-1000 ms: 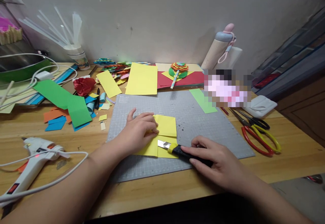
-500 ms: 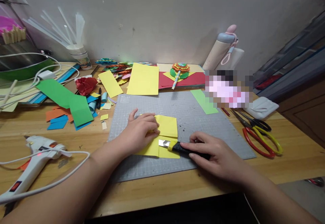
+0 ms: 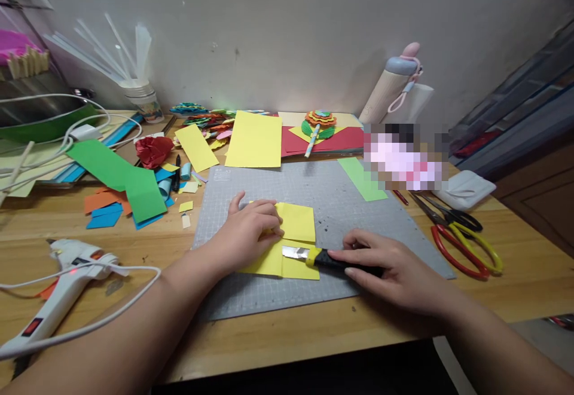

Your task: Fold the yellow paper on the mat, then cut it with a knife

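Note:
My left hand (image 3: 246, 233) lies palm down on the yellow paper (image 3: 298, 223), its thumb stretched away and its fingertips near the paper's middle. The paper shows a vertical crease and a horizontal line or slit between its upper and lower parts; its left part is mostly hidden under my hand. My right hand (image 3: 388, 269) is closed around a black and yellow utility knife (image 3: 329, 259). Its exposed blade points left over the lower part of the paper, just right of my left fingers. Beneath everything is a grey cutting mat (image 3: 251, 300).
Scissors (image 3: 461, 236) with red and yellow handles lie at right, near a light green strip (image 3: 363, 180). A white glue gun (image 3: 67, 287) with a looping cable lies at left, near green paper (image 3: 143, 195). Behind stand a yellow sheet (image 3: 254, 139), a paper flower (image 3: 319, 121) and a bottle (image 3: 390, 87).
My right hand has shifted slightly to the right, with the knife's handle. More of the blade shows, its tip staying near the crease. My left hand keeps its place on the paper.

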{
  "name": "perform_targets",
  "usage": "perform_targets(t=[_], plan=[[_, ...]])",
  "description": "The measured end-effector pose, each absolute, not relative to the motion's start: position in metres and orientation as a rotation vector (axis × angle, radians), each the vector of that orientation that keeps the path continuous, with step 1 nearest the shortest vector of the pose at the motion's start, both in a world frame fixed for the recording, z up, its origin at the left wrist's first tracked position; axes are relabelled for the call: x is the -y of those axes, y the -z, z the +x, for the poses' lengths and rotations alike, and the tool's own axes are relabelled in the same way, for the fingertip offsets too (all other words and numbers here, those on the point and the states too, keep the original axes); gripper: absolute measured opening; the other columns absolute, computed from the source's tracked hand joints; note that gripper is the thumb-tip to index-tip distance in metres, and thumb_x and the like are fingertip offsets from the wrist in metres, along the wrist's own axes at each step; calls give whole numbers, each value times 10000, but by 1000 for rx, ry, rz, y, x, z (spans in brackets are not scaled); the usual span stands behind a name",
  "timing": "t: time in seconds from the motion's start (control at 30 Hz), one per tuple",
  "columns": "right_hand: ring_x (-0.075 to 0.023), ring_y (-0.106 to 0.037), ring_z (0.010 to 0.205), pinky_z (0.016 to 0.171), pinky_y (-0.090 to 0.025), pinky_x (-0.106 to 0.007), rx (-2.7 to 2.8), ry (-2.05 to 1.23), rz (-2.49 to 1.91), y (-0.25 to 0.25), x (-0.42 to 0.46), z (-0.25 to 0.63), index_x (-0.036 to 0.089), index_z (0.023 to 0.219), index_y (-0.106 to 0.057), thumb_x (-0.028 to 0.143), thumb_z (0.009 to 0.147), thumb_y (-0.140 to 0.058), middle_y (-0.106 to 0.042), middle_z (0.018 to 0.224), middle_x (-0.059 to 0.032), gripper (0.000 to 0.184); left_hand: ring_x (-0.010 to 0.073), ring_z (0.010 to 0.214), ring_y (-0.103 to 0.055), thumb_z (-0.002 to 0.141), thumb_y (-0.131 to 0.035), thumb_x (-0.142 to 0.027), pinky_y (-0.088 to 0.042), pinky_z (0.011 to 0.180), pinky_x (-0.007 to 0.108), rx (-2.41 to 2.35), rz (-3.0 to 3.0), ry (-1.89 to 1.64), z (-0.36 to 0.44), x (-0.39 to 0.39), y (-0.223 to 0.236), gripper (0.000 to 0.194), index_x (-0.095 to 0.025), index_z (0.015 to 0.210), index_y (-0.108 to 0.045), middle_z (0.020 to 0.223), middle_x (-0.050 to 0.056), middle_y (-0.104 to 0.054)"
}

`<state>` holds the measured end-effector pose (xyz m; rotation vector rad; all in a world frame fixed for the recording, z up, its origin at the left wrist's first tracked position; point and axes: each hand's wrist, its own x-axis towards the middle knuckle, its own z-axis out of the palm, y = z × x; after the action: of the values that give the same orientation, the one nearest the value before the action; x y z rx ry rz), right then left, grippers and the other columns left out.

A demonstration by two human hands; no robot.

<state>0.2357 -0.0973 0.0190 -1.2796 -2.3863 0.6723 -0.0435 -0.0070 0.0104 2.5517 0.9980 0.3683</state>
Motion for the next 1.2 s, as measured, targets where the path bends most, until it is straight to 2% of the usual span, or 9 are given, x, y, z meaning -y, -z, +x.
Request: perform_targets(t=[0.33,0.57,1.2], plan=[[-184,-608,883,756,-517,-341,2328,-514,-1369,-11,128,215,253,1292,-575,197,914,-473,-575,1033,-93,395,231,1256,-474,868,-584,-190,34,1084,606,-1003,2549,-365,-44,7,-11,102,-264,828,-642,1011,-26,-669],[-187,-614,855,732,-521,-348,2318,-452,-1380,-10,129,213,245,1260,-606,203,905,-479,-583,1026,-98,379,228,1263,-469,875,-574,-185,12,1079,608,-992,2560,-361,-45,7,-9,109,-266,833,-635,1023,-28,-658],[-179,-615,831,719,-521,-346,2307,-433,-1383,-7,123,221,263,1238,-621,208,904,-482,-582,1004,-84,366,221,1253,-478,885,-568,-214,36,1091,597,-992,2554,-360,-45,6,-7,102,-263,822,-632,1026,-35,-653]])
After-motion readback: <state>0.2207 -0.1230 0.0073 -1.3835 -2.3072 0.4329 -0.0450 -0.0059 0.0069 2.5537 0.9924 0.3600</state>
